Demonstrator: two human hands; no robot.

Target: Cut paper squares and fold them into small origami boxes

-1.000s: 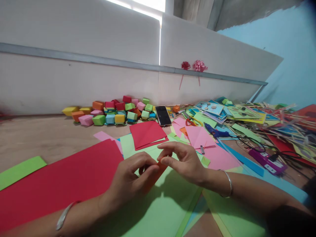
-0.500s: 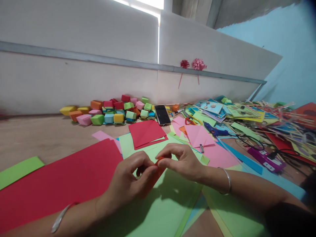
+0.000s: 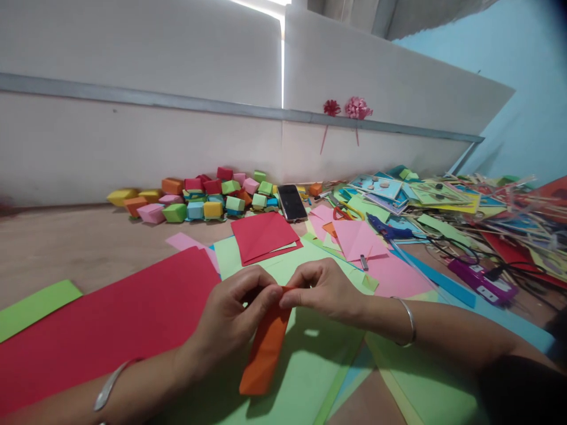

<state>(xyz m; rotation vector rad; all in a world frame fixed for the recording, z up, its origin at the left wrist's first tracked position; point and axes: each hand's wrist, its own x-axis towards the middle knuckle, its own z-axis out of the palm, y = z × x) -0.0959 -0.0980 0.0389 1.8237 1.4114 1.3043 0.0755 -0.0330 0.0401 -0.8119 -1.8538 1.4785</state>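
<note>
A folded strip of orange paper [image 3: 266,354] hangs down from between my two hands, its free end toward me. My left hand [image 3: 241,310] pinches its upper edge between thumb and fingers. Right beside it, my right hand [image 3: 321,289] pinches the same edge, the two thumbs nearly meeting. Under the strip lies a large light green sheet [image 3: 310,378], with the hands' shadows on it. A big red sheet [image 3: 146,319] spreads out to the left of my left hand. Just beyond my fingers are smaller red paper squares [image 3: 266,236].
Folded paper blocks [image 3: 212,209] in several colours are heaped against the white panel, beside a phone [image 3: 291,203]. To the right lie pink paper [image 3: 358,239], a blue glue gun [image 3: 387,229], a purple power strip [image 3: 481,282] with cables, and piled cards [image 3: 443,196] and sticks.
The orange strip, mostly hidden behind my left hand before, now hangs in plain sight below my fingers. Both hands have stayed close together, with a slight shift of the fingers.
</note>
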